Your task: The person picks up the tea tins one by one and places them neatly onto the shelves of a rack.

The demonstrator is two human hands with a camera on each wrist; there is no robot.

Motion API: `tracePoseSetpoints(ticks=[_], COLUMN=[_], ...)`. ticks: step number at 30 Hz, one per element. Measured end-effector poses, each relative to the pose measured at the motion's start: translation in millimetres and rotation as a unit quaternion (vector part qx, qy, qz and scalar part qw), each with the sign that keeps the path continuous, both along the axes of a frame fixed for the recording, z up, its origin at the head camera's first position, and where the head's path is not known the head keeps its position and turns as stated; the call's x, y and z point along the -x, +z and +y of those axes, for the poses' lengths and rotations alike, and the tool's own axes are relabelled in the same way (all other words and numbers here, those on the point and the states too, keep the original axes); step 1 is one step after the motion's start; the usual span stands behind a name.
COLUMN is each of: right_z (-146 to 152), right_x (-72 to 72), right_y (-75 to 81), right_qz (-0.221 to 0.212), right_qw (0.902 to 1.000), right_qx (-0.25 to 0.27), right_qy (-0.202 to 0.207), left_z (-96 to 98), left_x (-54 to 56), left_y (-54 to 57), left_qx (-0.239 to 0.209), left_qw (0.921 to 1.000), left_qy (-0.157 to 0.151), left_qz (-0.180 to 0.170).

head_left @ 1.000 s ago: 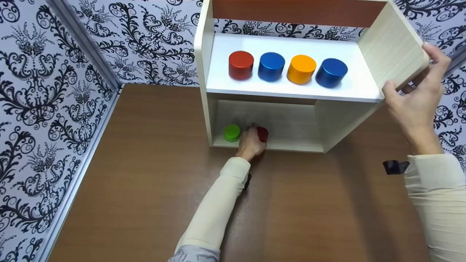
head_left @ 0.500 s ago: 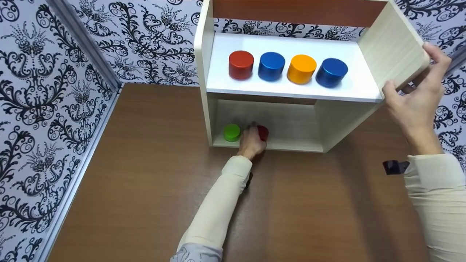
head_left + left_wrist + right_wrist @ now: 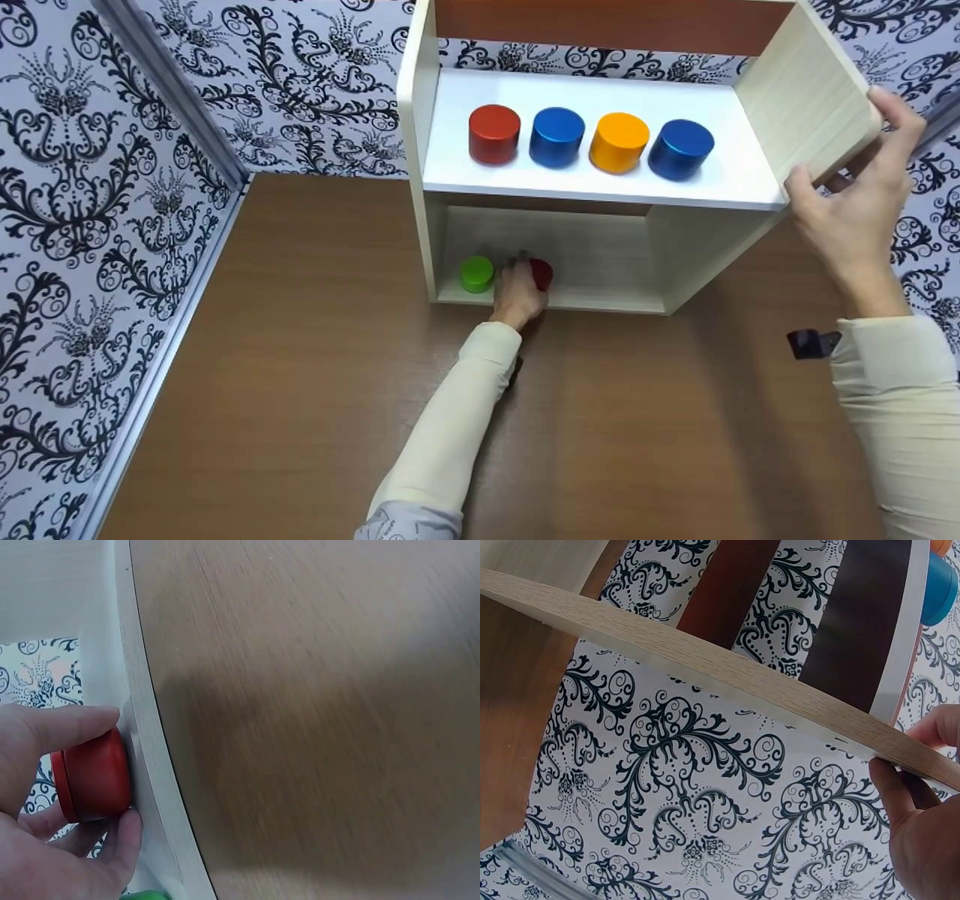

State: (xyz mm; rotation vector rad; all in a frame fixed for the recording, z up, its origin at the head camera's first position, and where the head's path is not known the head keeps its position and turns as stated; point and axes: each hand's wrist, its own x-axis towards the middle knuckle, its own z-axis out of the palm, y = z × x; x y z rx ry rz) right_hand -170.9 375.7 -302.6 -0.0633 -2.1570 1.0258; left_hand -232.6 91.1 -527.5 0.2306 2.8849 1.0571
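Observation:
In the lower compartment of a small wooden shelf unit (image 3: 600,193), my left hand (image 3: 519,291) holds a red round lidded tin (image 3: 97,776) between thumb and fingers. The tin stands on the bottom board near its front edge, partly hidden by the hand in the head view. Just left of that hand stands a green round tin (image 3: 477,274). My right hand (image 3: 862,202) grips the front edge of the unit's right side panel (image 3: 806,97), thumb on the inner side and fingers on the outer side.
On the white upper shelf stand a red tin (image 3: 494,135), a blue tin (image 3: 557,137), an orange tin (image 3: 619,143) and a darker blue tin (image 3: 681,150) in a row. The unit stands on a brown wooden surface (image 3: 300,375), against patterned walls (image 3: 75,262).
The left forearm has shifted slightly to the right. Both hands keep their places, the left on the red tin, the right on the side panel.

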Motion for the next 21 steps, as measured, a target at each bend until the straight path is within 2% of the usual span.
tracePoseSetpoints(ticks=[15, 21], right_z=[0.9, 1.0], right_x=[0.0, -0.1], right_y=[-1.0, -0.6], right_qz=[-0.003, -0.003], right_qw=[1.0, 1.0], right_qx=[0.001, 0.004], right_qy=[0.004, 0.002], left_z=[3.5, 4.4], left_x=[-2.7, -3.0], left_y=[-1.0, -3.1], left_qx=[0.009, 0.004], left_qw=[0.9998, 0.9996], left_qy=[0.017, 0.016], left_qz=[0.007, 0.023])
